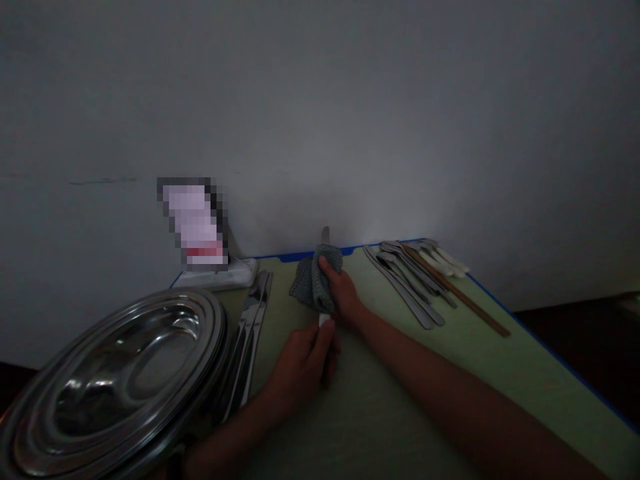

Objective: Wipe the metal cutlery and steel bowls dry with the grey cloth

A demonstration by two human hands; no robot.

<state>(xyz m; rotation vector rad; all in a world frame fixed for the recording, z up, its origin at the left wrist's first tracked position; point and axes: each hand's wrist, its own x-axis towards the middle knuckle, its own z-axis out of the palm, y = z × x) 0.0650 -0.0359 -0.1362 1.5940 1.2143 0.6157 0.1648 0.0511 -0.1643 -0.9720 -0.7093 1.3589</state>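
In the middle of the view my left hand point(307, 357) is closed round the handle of a table knife point(325, 235), whose rounded tip points toward the wall. A grey-green cloth point(323, 277) is wrapped about the blade, hiding most of it. My right hand point(344, 290) pinches this cloth round the knife, thumb on top. Several more knives point(254, 313) lie side by side to the left of my hands. On the right is a spread of spoons and other cutlery point(407, 273), with wooden chopsticks point(465, 293) and white-handled pieces point(443, 260).
A stack of shiny metal trays point(210, 320) fills the left front of the green table point(380, 400). Behind it, a blurred-out phone point(195, 223) leans upright on a white box point(243, 275). The grey wall point(320, 120) rises directly past the table's blue back edge.
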